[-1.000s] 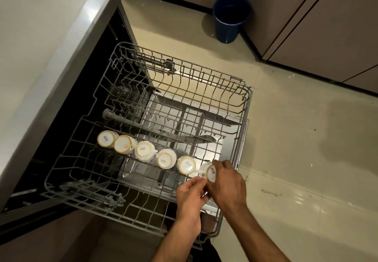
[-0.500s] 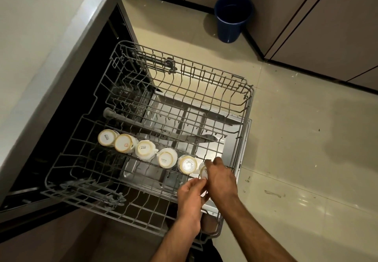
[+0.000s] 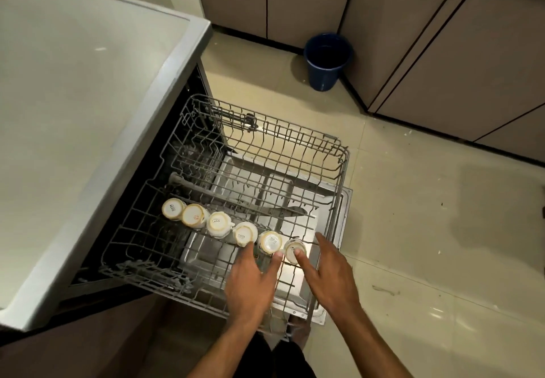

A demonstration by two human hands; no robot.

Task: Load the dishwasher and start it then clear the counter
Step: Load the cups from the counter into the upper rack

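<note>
Six white cups (image 3: pixel 236 228) upside down in one row along the near side of the pulled-out upper dishwasher rack (image 3: pixel 339 153), bases up. Last cup (image 3: pixel 294 252) at the row's right end, tilted, close to the rack's side wire. Both hands spread, holding nothing: left hand (image 3: pixel 250 280) with fingertips by the fourth and fifth cups, right hand (image 3: pixel 327 268) with one fingertip touching the end cup. Likely risk: tilted cup tipping sideways if nudged, knocking its neighbour. Beyond, grey countertop (image 3: pixel 73 112) over the machine, blue bucket (image 3: pixel 327 60) on the floor by the cabinets (image 3: pixel 442 38).
</note>
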